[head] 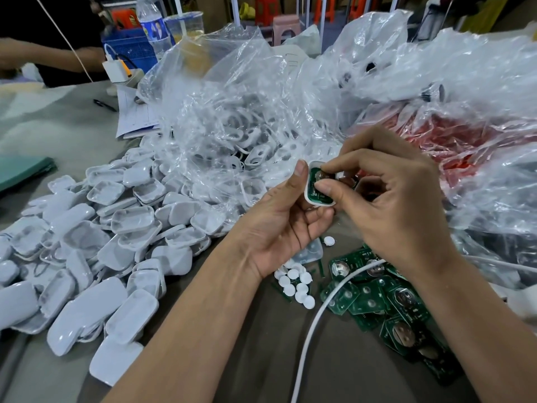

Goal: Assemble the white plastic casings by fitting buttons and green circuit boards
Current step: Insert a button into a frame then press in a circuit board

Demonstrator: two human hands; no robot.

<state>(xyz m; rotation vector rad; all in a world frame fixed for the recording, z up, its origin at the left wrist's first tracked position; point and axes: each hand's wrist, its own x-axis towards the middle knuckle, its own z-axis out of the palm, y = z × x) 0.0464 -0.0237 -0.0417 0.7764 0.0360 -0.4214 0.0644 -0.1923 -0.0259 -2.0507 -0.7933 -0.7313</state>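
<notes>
At frame centre the left hand [286, 225] grips a small white rounded plastic casing [316, 196] while the right hand [386, 199] pinches the green circuit board [316, 181] seated inside it, above round white buttons [296, 283] on the grey table [261, 344].

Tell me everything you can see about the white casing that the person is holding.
The white casing is a small rounded-corner shell, apparently plastic, held above the table, open side toward the camera. A green circuit board lies inside it. The left hand grips it, thumb along its left edge; the right hand pinches at the board with thumb and forefinger.
</notes>
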